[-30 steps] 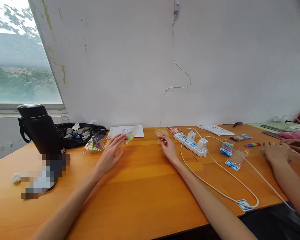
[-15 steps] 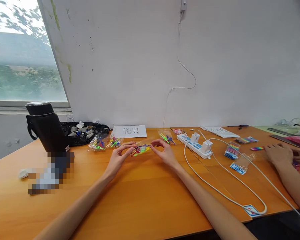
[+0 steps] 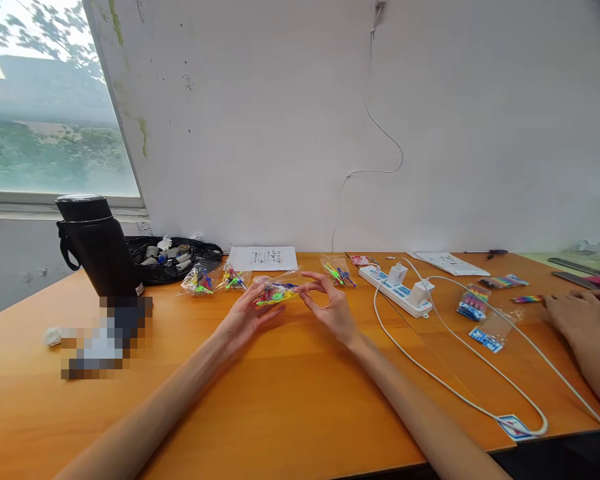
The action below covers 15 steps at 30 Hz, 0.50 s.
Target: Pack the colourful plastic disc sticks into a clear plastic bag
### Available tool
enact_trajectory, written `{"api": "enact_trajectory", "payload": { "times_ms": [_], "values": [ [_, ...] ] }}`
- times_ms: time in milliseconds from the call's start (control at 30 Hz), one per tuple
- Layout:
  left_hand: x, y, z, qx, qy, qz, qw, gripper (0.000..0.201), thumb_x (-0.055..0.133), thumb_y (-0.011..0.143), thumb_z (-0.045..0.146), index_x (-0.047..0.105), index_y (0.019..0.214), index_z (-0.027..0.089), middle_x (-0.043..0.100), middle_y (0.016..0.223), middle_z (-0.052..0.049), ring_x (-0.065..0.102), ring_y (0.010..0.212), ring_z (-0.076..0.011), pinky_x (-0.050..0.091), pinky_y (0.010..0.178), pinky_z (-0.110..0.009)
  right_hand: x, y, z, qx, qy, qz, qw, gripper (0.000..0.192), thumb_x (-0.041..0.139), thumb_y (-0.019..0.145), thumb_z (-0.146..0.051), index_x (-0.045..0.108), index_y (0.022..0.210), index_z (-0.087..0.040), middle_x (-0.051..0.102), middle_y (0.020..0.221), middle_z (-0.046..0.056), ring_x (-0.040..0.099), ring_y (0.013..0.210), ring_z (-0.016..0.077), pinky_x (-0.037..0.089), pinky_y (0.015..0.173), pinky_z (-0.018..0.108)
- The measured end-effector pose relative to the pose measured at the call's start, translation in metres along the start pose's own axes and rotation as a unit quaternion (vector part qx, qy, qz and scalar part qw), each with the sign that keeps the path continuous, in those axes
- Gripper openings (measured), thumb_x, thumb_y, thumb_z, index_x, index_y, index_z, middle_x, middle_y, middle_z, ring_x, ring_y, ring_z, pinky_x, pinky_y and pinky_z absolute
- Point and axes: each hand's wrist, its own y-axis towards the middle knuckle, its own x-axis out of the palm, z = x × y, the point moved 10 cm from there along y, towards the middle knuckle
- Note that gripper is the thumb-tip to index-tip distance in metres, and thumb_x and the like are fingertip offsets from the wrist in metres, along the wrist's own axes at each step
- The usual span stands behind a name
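A clear plastic bag [image 3: 279,294] of small bright plastic pieces, green, yellow, red and blue, is held just above the table between my hands. My left hand [image 3: 243,319] supports its left end, with the fingers under and behind the bag. At the bag's right edge, my right hand [image 3: 333,312] pinches the plastic between thumb and fingers. Behind my left hand lie two similar bags, one bag [image 3: 200,281] further left and another bag [image 3: 233,277] beside it. A third similar bag [image 3: 338,273] rests beyond my right hand.
A black thermos [image 3: 100,250] stands at left, before a black bag [image 3: 210,257] of scraps. White papers [image 3: 263,258] lie by the wall. A power strip [image 3: 395,291] with white cables is at right. Another person's hand [image 3: 577,313] works by colourful packets [image 3: 473,301].
My left hand has turned and opened more beneath the bag, while my right hand keeps its pinch at the right edge. The view has shifted slightly.
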Motion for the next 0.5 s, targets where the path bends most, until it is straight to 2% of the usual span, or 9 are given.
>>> {"api": "enact_trajectory", "payload": {
  "times_ms": [133, 300, 433, 500],
  "values": [
    [0.001, -0.003, 0.005, 0.008, 0.033, -0.01, 0.999, 0.034, 0.066, 0.086, 0.018, 0.065, 0.119, 0.021, 0.066, 0.127, -0.006, 0.061, 0.12, -0.024, 0.046, 0.109, -0.045, -0.002, 0.001, 0.007, 0.057, 0.057, -0.002, 0.997, 0.036, 0.066, 0.089, -0.033, 0.052, 0.12, -0.024, 0.074, 0.105, 0.004, 0.067, 0.108, 0.0212, 0.046, 0.103, 0.041],
    [0.003, -0.005, 0.002, -0.022, 0.043, -0.026, 0.999, 0.04, 0.06, 0.087, 0.028, 0.064, 0.126, 0.02, 0.058, 0.14, -0.007, 0.054, 0.128, -0.0271, 0.048, 0.106, -0.044, 0.006, 0.0, 0.013, 0.112, 0.117, -0.046, 0.986, 0.02, 0.063, 0.09, -0.039, 0.059, 0.102, -0.024, 0.072, 0.11, 0.006, 0.067, 0.11, 0.0215, 0.05, 0.098, 0.039],
    [-0.004, -0.002, -0.001, -0.024, 0.07, -0.003, 0.997, 0.041, 0.057, 0.09, 0.039, 0.063, 0.128, 0.024, 0.055, 0.144, -0.004, 0.058, 0.122, -0.0245, 0.053, 0.096, -0.036, 0.007, 0.001, 0.011, 0.11, 0.159, -0.037, 0.98, 0.022, 0.064, 0.09, -0.04, 0.056, 0.104, -0.025, 0.072, 0.111, 0.006, 0.067, 0.109, 0.0215, 0.053, 0.096, 0.039],
    [-0.008, 0.001, -0.005, -0.027, 0.079, 0.003, 0.997, 0.039, 0.058, 0.091, 0.04, 0.064, 0.127, 0.026, 0.056, 0.143, -0.004, 0.061, 0.117, -0.0221, 0.053, 0.094, -0.032, 0.011, 0.0, 0.011, 0.111, 0.18, -0.047, 0.976, 0.026, 0.06, 0.092, -0.042, 0.056, 0.111, -0.025, 0.072, 0.112, 0.007, 0.069, 0.105, 0.0216, 0.055, 0.094, 0.039]
  ]
}}
